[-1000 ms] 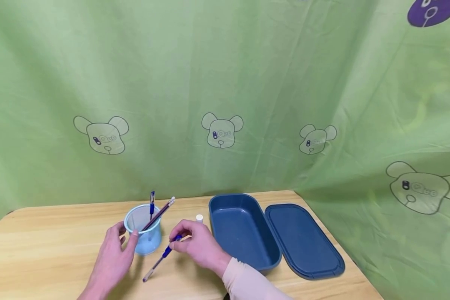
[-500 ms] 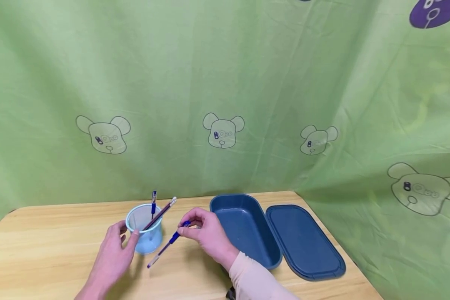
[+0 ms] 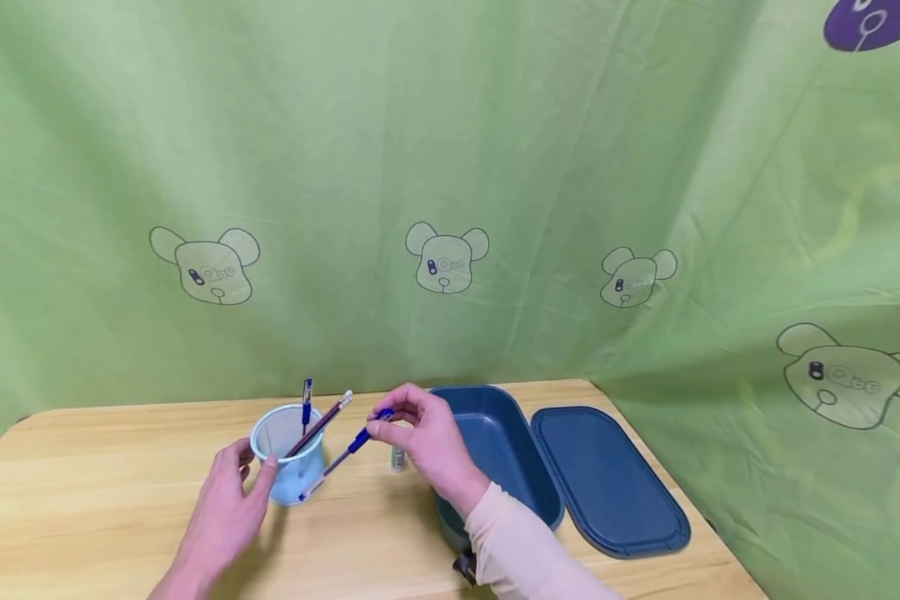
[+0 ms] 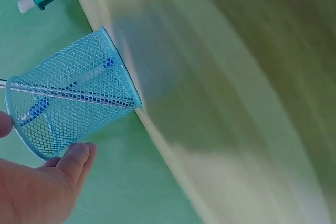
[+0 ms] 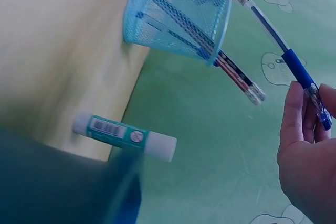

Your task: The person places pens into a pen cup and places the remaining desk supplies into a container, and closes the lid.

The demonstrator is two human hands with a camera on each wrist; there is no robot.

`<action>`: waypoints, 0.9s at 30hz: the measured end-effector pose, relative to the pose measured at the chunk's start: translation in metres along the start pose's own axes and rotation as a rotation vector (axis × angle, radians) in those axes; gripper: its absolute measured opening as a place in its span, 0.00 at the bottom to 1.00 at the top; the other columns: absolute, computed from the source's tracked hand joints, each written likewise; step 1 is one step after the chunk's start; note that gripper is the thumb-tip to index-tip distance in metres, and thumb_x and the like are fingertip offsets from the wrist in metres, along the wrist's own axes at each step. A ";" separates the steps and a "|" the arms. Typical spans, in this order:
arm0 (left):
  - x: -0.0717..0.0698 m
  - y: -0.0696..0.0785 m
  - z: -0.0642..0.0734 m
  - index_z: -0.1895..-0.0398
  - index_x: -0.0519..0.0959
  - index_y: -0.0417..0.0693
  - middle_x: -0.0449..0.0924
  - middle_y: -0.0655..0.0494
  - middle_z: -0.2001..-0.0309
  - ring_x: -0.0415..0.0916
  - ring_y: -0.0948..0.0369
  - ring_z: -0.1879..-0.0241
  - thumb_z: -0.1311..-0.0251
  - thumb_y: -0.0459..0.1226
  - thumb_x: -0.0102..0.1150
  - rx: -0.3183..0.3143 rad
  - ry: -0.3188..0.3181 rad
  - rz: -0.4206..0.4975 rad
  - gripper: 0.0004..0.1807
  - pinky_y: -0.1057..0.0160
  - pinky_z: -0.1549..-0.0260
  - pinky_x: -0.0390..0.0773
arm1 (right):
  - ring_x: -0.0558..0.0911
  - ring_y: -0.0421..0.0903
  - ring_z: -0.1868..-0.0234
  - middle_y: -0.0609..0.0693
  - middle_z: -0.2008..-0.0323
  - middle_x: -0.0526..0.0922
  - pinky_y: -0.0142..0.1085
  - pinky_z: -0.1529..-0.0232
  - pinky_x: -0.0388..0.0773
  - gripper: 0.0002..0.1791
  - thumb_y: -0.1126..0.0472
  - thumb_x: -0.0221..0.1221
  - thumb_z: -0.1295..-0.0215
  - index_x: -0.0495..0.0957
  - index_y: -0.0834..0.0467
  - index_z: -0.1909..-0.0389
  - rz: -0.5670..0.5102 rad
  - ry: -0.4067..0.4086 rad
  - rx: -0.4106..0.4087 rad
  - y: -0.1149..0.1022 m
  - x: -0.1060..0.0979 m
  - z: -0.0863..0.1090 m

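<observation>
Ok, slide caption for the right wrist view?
Right hand pinching a blue pen; a white-capped tube and a mesh cup of pencils stand on the table.

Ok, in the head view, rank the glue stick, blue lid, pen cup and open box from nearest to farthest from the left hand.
From the left hand:
1. Pen cup, touching its thumb.
2. Glue stick, right of the cup, partly hidden.
3. Open box, right of the glue stick.
4. Blue lid, farthest right, beside the box.
</observation>
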State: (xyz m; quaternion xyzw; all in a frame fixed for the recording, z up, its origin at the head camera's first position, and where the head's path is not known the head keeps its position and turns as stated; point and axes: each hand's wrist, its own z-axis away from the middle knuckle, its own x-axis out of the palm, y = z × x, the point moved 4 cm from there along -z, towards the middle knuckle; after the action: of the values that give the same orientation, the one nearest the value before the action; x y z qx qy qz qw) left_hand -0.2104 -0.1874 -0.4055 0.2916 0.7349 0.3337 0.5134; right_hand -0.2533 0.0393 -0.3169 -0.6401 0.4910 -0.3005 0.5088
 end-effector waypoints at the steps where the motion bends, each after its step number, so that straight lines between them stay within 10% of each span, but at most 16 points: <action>1: 0.000 0.000 0.000 0.39 0.53 0.28 0.58 0.32 0.44 0.60 0.41 0.45 0.35 0.50 0.40 0.003 0.000 0.002 0.35 0.44 0.46 0.63 | 0.78 0.56 0.61 0.59 0.65 0.78 0.35 0.61 0.78 0.11 0.72 0.62 0.49 0.73 0.69 0.65 -0.002 0.003 -0.006 -0.002 -0.001 -0.001; 15: 0.000 0.002 0.000 0.39 0.53 0.28 0.59 0.33 0.44 0.60 0.42 0.45 0.35 0.48 0.42 0.009 0.000 0.013 0.34 0.46 0.46 0.64 | 0.76 0.52 0.63 0.59 0.66 0.78 0.37 0.62 0.77 0.11 0.71 0.62 0.49 0.74 0.69 0.65 0.011 0.074 -0.106 -0.024 -0.003 -0.019; 27: 0.000 -0.002 0.000 0.38 0.51 0.28 0.57 0.31 0.44 0.61 0.39 0.46 0.35 0.52 0.39 0.010 -0.028 -0.004 0.36 0.44 0.47 0.65 | 0.77 0.51 0.61 0.57 0.65 0.78 0.37 0.61 0.77 0.11 0.72 0.62 0.50 0.75 0.66 0.64 0.035 0.113 -0.037 -0.017 0.013 -0.031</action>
State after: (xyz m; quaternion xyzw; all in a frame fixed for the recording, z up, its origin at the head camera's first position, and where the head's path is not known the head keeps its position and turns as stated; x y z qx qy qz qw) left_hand -0.2101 -0.1890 -0.4069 0.2971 0.7298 0.3250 0.5229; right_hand -0.2712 0.0162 -0.2933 -0.6228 0.5355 -0.3181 0.4735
